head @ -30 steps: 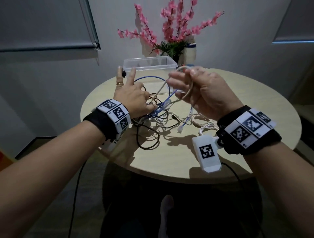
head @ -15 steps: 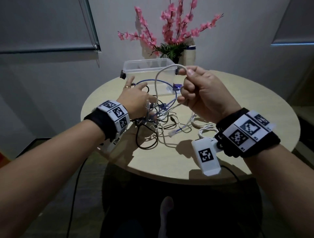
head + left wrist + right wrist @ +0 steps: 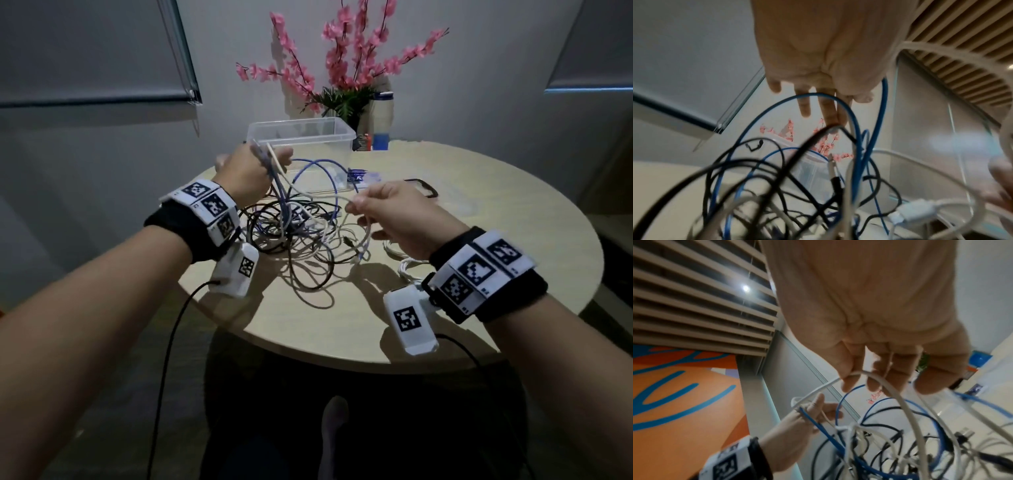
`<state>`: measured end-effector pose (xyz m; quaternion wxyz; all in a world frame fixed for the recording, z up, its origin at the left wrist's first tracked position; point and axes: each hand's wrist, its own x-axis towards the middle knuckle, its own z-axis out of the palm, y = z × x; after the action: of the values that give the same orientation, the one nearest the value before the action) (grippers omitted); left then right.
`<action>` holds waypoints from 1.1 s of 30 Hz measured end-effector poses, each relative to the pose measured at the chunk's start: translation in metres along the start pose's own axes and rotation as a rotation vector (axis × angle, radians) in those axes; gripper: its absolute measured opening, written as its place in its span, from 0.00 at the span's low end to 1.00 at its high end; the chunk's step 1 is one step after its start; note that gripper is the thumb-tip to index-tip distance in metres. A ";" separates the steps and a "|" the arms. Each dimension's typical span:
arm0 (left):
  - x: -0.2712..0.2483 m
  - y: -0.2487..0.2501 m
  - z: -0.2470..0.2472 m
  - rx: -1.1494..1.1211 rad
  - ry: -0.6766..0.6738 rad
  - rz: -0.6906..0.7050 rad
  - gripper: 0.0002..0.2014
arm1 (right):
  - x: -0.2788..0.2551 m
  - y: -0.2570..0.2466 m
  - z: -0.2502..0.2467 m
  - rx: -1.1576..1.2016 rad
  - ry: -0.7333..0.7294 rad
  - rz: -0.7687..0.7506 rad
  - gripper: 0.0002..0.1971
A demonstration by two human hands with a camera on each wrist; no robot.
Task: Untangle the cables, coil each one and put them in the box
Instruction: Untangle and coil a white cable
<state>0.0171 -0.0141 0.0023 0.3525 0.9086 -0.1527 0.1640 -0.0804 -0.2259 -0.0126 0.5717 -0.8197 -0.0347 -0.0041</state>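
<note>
A tangle of black, blue and white cables [image 3: 294, 236] lies mid-table, in front of the clear plastic box [image 3: 298, 127]. My left hand [image 3: 270, 161] is raised just before the box, holding a blue cable [image 3: 279, 192] and a white cable [image 3: 308, 192] between thumb and forefinger; both hang down into the tangle. The same left hand [image 3: 813, 410] shows in the right wrist view with the two cables draped over it. Lower and to the right, my right hand [image 3: 356, 207] pinches the same white cable [image 3: 898, 395] between thumb and fingertips [image 3: 873, 384].
The round beige table [image 3: 496, 219] also carries a vase of pink flowers [image 3: 346, 72], a white bottle [image 3: 382, 116], a black-rimmed flat object [image 3: 423, 187] and a blue-white packet [image 3: 359, 176]. Another white cable [image 3: 407, 263] lies coiled by my right wrist.
My left hand has risen from the tangle, lifting the blue and white cables toward the box. The right hand has dropped from beside the box to a lower spot, still on the white cable.
</note>
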 end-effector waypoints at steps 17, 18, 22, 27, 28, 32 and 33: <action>-0.031 0.038 0.003 0.384 -0.379 0.183 0.05 | -0.001 -0.013 0.030 0.071 -0.133 -0.077 0.16; -0.030 0.036 0.003 0.352 -0.384 0.203 0.05 | -0.002 -0.014 0.031 0.074 -0.134 -0.078 0.14; -0.031 0.030 0.001 0.344 -0.413 0.203 0.07 | -0.004 -0.018 0.027 0.226 -0.171 -0.022 0.10; -0.042 0.009 0.017 0.428 -0.713 0.146 0.07 | -0.002 -0.018 0.020 0.246 -0.178 -0.009 0.08; -0.044 0.003 0.022 0.462 -0.733 0.149 0.08 | -0.002 -0.016 0.020 0.230 -0.188 -0.019 0.10; -0.047 -0.012 0.032 0.439 -0.665 0.161 0.09 | -0.003 -0.015 0.022 0.255 -0.159 -0.116 0.12; -0.046 -0.013 0.031 0.434 -0.659 0.157 0.09 | -0.005 -0.016 0.021 0.275 -0.147 -0.146 0.12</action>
<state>-0.0133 -0.0189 -0.0458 0.0710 0.9515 -0.2883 -0.0813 -0.0867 -0.2015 -0.0054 0.6725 -0.7272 -0.1362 0.0193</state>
